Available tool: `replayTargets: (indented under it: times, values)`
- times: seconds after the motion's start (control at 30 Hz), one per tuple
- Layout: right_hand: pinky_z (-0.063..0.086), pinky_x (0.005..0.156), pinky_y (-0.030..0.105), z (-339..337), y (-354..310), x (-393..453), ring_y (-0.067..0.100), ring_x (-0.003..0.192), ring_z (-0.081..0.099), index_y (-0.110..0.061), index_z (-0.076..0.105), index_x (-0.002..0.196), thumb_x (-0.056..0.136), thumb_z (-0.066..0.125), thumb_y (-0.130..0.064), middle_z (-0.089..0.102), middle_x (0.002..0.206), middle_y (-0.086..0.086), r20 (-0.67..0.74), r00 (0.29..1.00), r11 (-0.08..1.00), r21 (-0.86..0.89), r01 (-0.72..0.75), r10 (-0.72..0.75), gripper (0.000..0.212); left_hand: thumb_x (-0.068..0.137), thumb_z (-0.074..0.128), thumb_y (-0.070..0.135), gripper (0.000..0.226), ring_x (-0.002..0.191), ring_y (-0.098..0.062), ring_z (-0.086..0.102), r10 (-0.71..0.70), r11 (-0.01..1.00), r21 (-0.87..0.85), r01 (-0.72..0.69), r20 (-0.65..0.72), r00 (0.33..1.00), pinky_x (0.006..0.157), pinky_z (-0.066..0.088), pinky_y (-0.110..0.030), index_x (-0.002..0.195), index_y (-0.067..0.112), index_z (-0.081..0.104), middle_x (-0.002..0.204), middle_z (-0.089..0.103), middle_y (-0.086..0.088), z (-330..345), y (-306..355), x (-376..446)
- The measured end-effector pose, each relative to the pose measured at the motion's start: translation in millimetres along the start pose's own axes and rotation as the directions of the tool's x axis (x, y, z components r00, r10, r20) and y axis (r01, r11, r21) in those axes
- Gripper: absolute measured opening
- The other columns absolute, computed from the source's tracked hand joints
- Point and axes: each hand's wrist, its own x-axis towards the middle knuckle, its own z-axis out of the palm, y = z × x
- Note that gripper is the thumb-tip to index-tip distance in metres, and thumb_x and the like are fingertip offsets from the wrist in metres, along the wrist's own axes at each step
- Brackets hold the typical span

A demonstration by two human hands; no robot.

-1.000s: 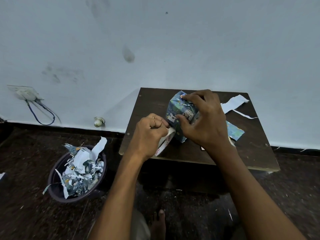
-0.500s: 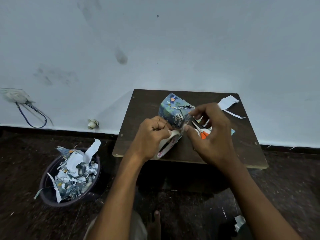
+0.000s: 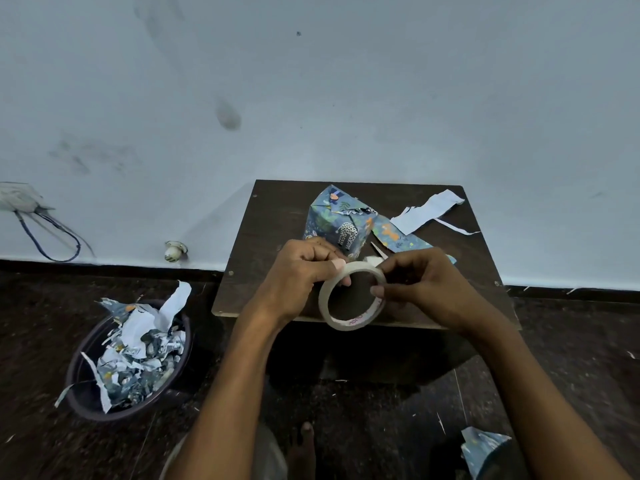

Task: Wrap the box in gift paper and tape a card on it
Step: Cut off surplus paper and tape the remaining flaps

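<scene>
Both hands are gripping a tape roll (image 3: pixel 351 295) above the bench (image 3: pixel 270 244): left hand (image 3: pixel 300 276) pinching its rim, right hand (image 3: pixel 420 284) likewise. The wrapped box (image 3: pixel 337 221) is sitting just behind them.

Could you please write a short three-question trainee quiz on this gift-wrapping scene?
1. True or false: both the left hand and the right hand hold the tape roll.
2. Where does the wrapped box stand?
A. in the bin
B. on the table, beyond the hands
C. on the floor
3. Fill in: the bin on the floor holds paper ____.

Key
1. True: each hand grips one side of the ring.
2. B: it stands on the dark table, with no hand on it.
3. scraps.
</scene>
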Motion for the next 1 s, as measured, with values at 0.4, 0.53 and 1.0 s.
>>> replayTargets:
  times: [0.4, 0.53, 1.0]
  values:
    - [0.054, 0.045, 0.022, -72, 34, -2, 0.023, 0.054, 0.06, 0.013, 0.072, 0.084, 0.084, 0.071, 0.007, 0.066, 0.068, 0.022, -0.507, 0.695, 0.86, 0.289, -0.421, 0.511, 0.006, 0.054, 0.092, 0.056, 0.065, 0.078, -0.014, 0.056, -0.02, 0.905, 0.355, 0.232, -0.511, 0.86, 0.062, 0.043, -0.029, 0.084, 0.022, 0.045, 0.089, 0.057, 0.002, 15, -5, 8]
    - [0.053, 0.042, 0.022, -69, 39, 4, 0.024, 0.055, 0.065, 0.015, 0.067, 0.082, 0.084, 0.073, 0.007, 0.067, 0.072, 0.026, -0.505, 0.618, 0.798, 0.363, -0.482, 0.603, 0.01, 0.045, 0.097, 0.052, 0.097, 0.113, -0.02, 0.048, 0.031, 0.878, 0.421, 0.228, -0.526, 0.85, 0.08, 0.044, -0.033, 0.112, 0.022, 0.034, 0.116, 0.045, 0.001, 22, -11, 13]
    - [0.047, 0.072, 0.035, -42, 13, 8, 0.042, 0.094, 0.066, -0.002, 0.065, 0.092, 0.071, 0.079, -0.029, 0.069, 0.096, 0.02, -0.763, 0.567, 0.635, -0.277, -0.721, 0.311, 0.037, 0.057, 0.058, 0.073, 0.092, 0.114, -0.02, 0.055, 0.193, 0.81, 0.581, 0.08, -0.394, 0.898, 0.098, 0.046, -0.045, 0.135, 0.024, 0.052, 0.123, 0.058, 0.004, 18, -7, 19]
